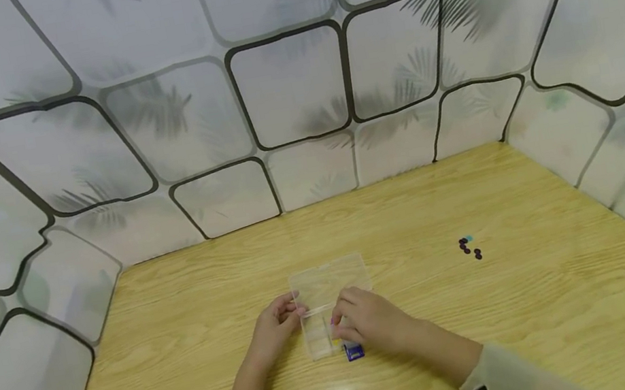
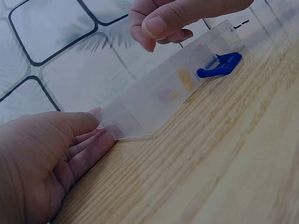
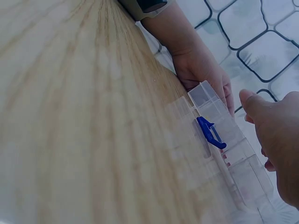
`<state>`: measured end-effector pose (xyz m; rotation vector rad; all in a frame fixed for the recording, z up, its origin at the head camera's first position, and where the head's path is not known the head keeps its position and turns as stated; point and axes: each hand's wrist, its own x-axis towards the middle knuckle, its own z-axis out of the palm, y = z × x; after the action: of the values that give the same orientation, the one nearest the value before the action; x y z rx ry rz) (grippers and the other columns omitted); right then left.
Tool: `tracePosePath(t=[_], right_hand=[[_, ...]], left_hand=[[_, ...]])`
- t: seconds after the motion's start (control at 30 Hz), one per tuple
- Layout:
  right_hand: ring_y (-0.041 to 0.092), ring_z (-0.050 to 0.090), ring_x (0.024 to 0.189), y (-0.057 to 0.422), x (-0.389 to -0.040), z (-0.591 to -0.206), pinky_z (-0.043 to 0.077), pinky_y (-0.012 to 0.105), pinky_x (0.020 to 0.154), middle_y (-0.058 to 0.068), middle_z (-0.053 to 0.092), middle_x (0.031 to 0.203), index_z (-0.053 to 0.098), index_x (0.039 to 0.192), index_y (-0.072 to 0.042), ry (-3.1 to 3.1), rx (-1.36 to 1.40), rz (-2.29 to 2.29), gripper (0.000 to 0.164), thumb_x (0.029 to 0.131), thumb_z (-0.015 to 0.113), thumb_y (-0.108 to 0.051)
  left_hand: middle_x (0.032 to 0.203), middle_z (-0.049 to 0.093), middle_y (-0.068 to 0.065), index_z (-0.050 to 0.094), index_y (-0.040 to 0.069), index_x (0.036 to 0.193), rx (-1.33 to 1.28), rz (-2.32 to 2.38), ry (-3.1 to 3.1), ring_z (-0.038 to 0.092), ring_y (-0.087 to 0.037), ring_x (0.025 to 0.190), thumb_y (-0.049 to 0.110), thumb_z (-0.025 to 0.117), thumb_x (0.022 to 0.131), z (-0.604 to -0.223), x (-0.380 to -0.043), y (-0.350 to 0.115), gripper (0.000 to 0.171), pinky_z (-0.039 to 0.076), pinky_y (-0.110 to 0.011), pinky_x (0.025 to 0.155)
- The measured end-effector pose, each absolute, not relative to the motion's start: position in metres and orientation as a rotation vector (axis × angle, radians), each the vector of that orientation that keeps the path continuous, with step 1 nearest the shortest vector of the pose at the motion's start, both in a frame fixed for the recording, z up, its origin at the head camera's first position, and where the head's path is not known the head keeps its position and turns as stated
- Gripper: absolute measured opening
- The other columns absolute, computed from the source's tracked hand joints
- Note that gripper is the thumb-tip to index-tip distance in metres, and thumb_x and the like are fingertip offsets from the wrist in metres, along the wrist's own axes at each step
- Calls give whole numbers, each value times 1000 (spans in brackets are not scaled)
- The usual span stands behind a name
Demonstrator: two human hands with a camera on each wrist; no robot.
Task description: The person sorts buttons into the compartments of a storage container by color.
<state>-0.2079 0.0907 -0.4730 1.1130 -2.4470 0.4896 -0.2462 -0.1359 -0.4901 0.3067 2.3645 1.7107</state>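
Observation:
A clear plastic compartment box [image 1: 316,337] lies on the table with its transparent lid [image 1: 327,280] folded back. My left hand [image 1: 275,331] grips the box's left end, thumb on one side and fingers on the other in the left wrist view. Over the right-hand compartments is my right hand [image 1: 373,321], its fingers curled and thumb bent near them; whether something tiny sits between them is hidden. A blue latch [image 2: 223,65] juts from the box's near side. Yellow pieces [image 2: 186,78] show through the box wall, and small red pieces [image 3: 226,158] in the right wrist view.
Several small dark discs [image 1: 466,250] and a light blue one [image 1: 469,238] lie on the wooden table [image 1: 552,293], right of the box. A patterned cloth wall [image 1: 294,87] encloses the table's back and sides.

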Motion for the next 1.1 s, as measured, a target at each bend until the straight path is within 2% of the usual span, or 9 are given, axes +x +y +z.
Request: tracePosePath(t=[0.27, 0.6, 0.8, 1.1], right_hand=[[10, 54, 90, 98, -208, -468, 50, 21, 81, -2, 57, 95, 63, 95, -10, -2479, 1004, 527, 26, 93, 58, -36], [10, 53, 85, 127, -218, -469, 51, 20, 70, -1, 56, 97, 63, 103, -8, -2531, 761, 696, 20, 90, 64, -24], [12, 52, 84, 149, -224, -470, 49, 24, 66, 0, 55, 92, 66, 100, -7, -2514, 555, 792, 20, 84, 71, -17], [18, 51, 89, 181, -232, -473, 48, 33, 72, 2, 56, 93, 69, 97, -7, -2502, 423, 883, 16, 84, 72, -15]], left_hand=[[102, 64, -8, 53, 2, 131, 281, 1699, 2387, 61, -16, 89, 15, 62, 92, -491, -248, -134, 42, 53, -22, 72], [103, 63, -9, 52, 1, 132, 268, 1695, 2387, 61, -17, 91, 14, 61, 93, -491, -247, -133, 42, 54, -22, 73], [103, 64, -9, 52, 2, 132, 271, 1682, 2404, 61, -17, 89, 17, 61, 93, -492, -247, -133, 43, 53, -22, 72], [102, 64, -9, 53, 2, 130, 278, 1679, 2410, 60, -16, 87, 17, 61, 93, -492, -247, -134, 41, 53, -22, 71]])
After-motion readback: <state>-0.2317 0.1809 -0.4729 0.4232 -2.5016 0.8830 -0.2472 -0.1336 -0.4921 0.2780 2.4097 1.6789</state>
